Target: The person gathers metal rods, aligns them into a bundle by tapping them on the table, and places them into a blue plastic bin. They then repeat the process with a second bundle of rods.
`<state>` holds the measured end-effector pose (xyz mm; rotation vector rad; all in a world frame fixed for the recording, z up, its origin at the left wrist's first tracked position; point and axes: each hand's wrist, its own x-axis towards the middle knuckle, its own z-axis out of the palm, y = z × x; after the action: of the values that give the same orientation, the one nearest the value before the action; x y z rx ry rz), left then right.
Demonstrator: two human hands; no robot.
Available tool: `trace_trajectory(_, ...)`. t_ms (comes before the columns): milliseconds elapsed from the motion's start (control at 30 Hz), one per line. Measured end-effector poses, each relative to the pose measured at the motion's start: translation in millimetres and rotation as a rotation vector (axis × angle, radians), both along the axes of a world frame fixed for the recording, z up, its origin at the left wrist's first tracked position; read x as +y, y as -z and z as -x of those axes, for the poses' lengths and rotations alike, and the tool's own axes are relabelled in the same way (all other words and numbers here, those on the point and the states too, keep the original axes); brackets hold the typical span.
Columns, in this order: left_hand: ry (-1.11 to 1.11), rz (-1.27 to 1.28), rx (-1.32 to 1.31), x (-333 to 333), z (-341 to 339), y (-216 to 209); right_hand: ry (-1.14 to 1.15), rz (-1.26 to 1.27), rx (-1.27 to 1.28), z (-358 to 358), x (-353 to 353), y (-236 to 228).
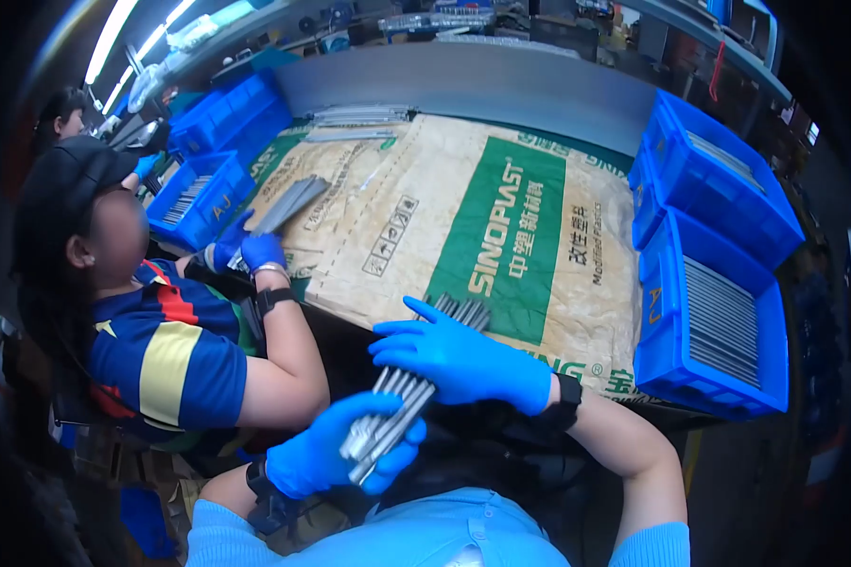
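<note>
A bundle of thin grey metal rods (403, 401) slants upward from lower left to upper right in front of my body, over the near edge of the table. My left hand (340, 444), in a blue glove, is closed around its lower end. Across the upper part lies my right hand (463, 359), also blue-gloved. Its fingers are stretched out to the left over the rods, and its palm is hidden. The far ends of the rods (463, 312) show beyond the right hand, above the printed paper sheet.
Brown printed paper sacks (378, 198) cover the table. At right stand blue bins (671, 378) holding rods (719, 321); another blue bin (227, 180) is at far left. A co-worker (170, 350) beside me holds grey rods (298, 200). More rods (359, 115) lie by the back panel.
</note>
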<state>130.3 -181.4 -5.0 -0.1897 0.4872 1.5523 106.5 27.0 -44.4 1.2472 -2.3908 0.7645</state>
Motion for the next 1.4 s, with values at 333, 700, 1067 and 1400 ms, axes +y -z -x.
trace_trajectory(333,-0.518,-0.519,0.351,85.1,86.3,-3.5,0.353,0.741,-0.372,67.9,34.2,-26.0)
trace_trajectory(700,-0.585,-0.367,1.257,133.0,97.4,-63.7,0.313,0.718,-0.716,4.2,58.5,-49.1)
trace_trajectory(1067,-0.279,-0.422,1.265,120.5,95.9,-68.8,0.264,0.593,-0.925,-0.3,72.5,56.4)
trace_trajectory(1400,-0.324,-0.557,1.272,84.7,101.1,-44.9,0.466,0.630,-0.591,-5.9,52.5,67.6)
